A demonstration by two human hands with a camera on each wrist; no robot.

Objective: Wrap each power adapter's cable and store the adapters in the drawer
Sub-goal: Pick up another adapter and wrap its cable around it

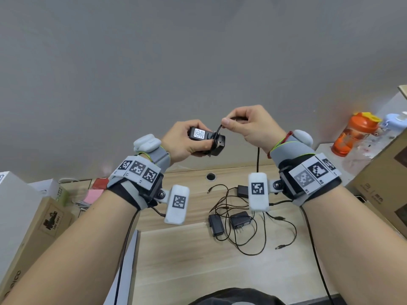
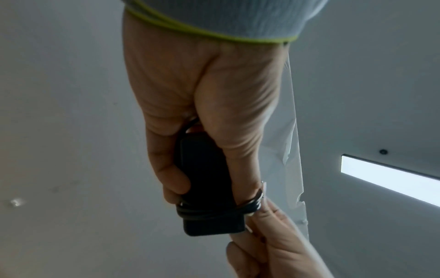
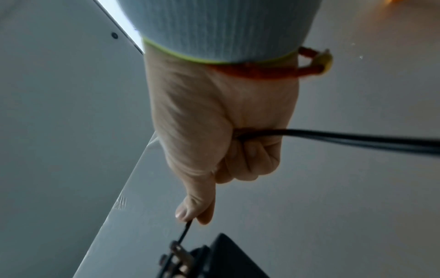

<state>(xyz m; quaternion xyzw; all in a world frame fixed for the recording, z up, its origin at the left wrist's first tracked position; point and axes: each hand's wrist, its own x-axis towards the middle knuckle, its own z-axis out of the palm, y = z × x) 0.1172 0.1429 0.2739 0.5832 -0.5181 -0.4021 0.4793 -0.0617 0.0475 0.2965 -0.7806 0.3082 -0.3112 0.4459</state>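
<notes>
My left hand (image 1: 187, 142) grips a black power adapter (image 1: 206, 139) with a white label, held up in front of the wall. A few turns of its black cable (image 2: 209, 211) lie around the adapter (image 2: 204, 178) near its plug end. My right hand (image 1: 248, 126) pinches that cable (image 1: 217, 133) between thumb and forefinger just right of the adapter, with the rest running through the fist (image 3: 238, 150) and hanging down toward the desk as a loose cable (image 3: 357, 140). Three more black adapters (image 1: 240, 220) lie on the wooden desk (image 1: 198, 260) in a tangle of cables (image 1: 253, 238).
Cardboard boxes (image 1: 33, 227) stand at the left of the desk and another box (image 1: 385, 183) at the right. An orange bottle (image 1: 352, 135) stands at the back right. A cable hole (image 1: 211, 176) sits at the desk's back edge. A pink item (image 1: 93, 195) lies at the left.
</notes>
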